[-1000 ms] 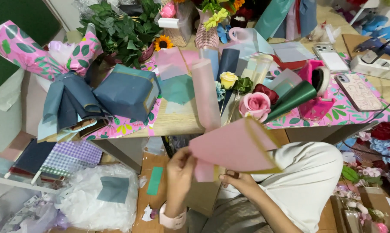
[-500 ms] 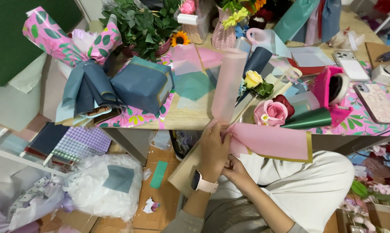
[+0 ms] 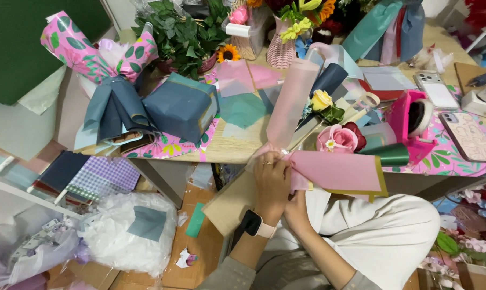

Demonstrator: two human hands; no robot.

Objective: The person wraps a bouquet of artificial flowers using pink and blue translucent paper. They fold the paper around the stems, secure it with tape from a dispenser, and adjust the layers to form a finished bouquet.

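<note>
The left hand (image 3: 271,180) is closed in a pinching grip on the near edge of a pink wrapping sheet (image 3: 339,172) with a gold border, right at the front lip of the surface (image 3: 237,147). The right hand (image 3: 296,209) sits just under it; its fingers press up against the same sheet, though whether they pinch it or only support it I cannot tell. The sheet fans out to the right over the person's lap.

What worries me is the thin paper: a hard pinch at that gathered corner could crease or tear it, and the free end hangs unsupported, so it may sag and fold wrongly. A tall frosted pink sleeve (image 3: 291,102) leans just beyond the hands, beside a yellow rose (image 3: 321,99) and a pink rose (image 3: 337,138); an elbow or a tug on the sheet could knock them off the edge.

As for packages, a blue-grey wrapped bundle (image 3: 181,107) sits left of centre, with a pink leaf-printed roll (image 3: 74,45) behind it. A hot-pink tape dispenser (image 3: 409,121) stands to the right, two phones (image 3: 452,113) lie beyond it, and a white plastic bag (image 3: 127,231) slumps on the floor at the left.
</note>
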